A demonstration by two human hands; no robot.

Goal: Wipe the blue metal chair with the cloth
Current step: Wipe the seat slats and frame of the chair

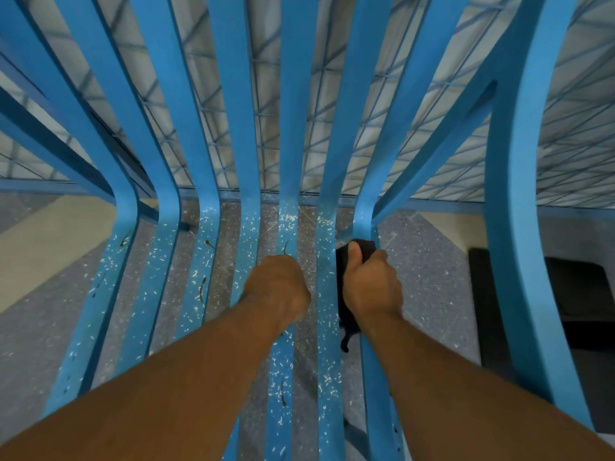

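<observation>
Head view: blue metal slatted chair [229, 128], seat slats flecked with white specks. Right hand [369, 284]: grip closed on a black cloth [342, 264], held against the rightmost seat slat, just before its bend into the back. Left hand [276, 287]: grip curled round a middle seat slat. Speckled grey floor [432, 261] beneath.

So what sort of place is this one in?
Likely an outdoor or semi-open patio: a blue metal chair dusted with white flecks and leaf bits, a blue wire mesh fence behind it, speckled stone floor beneath.
</observation>
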